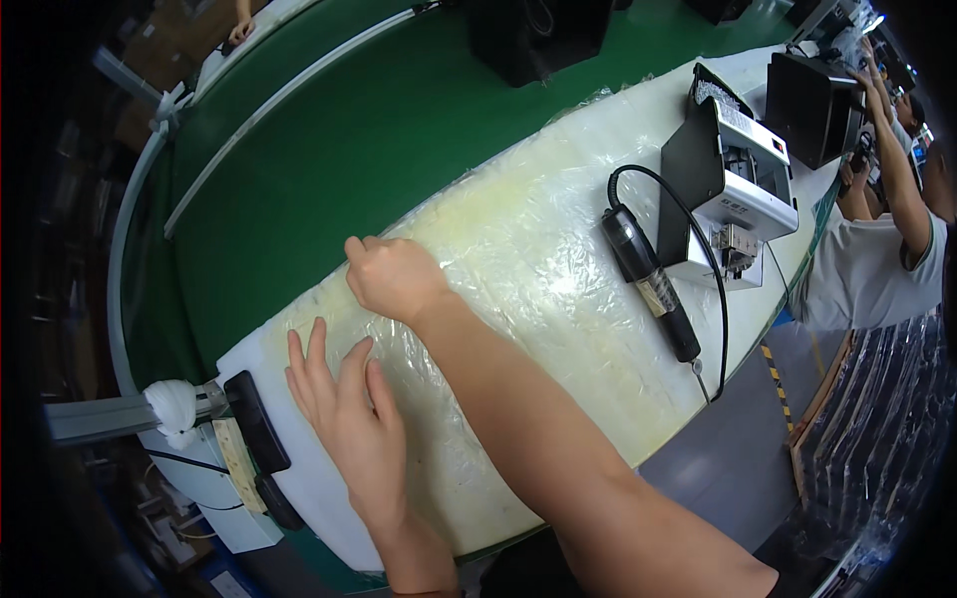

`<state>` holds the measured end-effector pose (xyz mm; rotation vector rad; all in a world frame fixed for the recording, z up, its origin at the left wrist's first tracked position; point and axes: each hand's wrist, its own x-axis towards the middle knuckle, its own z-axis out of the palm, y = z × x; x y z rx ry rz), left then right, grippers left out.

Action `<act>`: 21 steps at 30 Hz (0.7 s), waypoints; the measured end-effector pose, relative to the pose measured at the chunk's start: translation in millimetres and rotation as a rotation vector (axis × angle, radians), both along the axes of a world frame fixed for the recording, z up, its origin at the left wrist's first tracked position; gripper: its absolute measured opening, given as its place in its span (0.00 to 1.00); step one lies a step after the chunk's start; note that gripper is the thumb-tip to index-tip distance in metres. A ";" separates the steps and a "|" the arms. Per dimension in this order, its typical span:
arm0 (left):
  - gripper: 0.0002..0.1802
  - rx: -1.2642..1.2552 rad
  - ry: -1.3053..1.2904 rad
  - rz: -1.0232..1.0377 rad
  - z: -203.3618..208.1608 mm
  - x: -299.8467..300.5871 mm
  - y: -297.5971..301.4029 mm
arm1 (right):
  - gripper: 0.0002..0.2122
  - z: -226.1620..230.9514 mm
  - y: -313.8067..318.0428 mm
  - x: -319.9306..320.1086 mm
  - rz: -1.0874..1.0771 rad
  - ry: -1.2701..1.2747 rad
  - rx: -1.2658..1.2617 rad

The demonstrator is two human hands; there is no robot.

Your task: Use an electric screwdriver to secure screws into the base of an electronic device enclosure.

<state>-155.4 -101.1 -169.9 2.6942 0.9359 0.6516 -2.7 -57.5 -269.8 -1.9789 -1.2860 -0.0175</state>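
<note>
A pale padded worktop, wrapped in wrinkled clear plastic film, stretches out below me. My right hand is closed in a fist at its far edge, knuckles up. Whatever its fingers may be gripping is hidden. Nearer to me on the left, my left hand is over the worktop, holding nothing, with fingers apart and the thumb toward the right. A black electric screwdriver with a cord lies on the film to the right of both hands.
Behind the screwdriver stands a white and black screw feeder. A black box-shaped unit is at the worktop's far right end, where a person in a white shirt reaches up. Black blocks line the left end; green belt runs beyond.
</note>
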 end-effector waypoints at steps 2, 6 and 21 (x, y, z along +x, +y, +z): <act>0.20 -0.281 -0.300 -0.126 12.4 2.7 -13.4 | 0.05 -1.4 0.7 -1.5 -0.003 0.002 0.014; 0.16 0.037 0.127 -0.485 21.4 9.1 -26.5 | 0.05 -9.1 2.4 -1.1 -0.013 -0.013 0.012; 0.14 0.107 0.286 0.018 -12.1 -16.4 13.2 | 0.06 -3.1 1.0 -0.5 0.014 -0.009 -0.030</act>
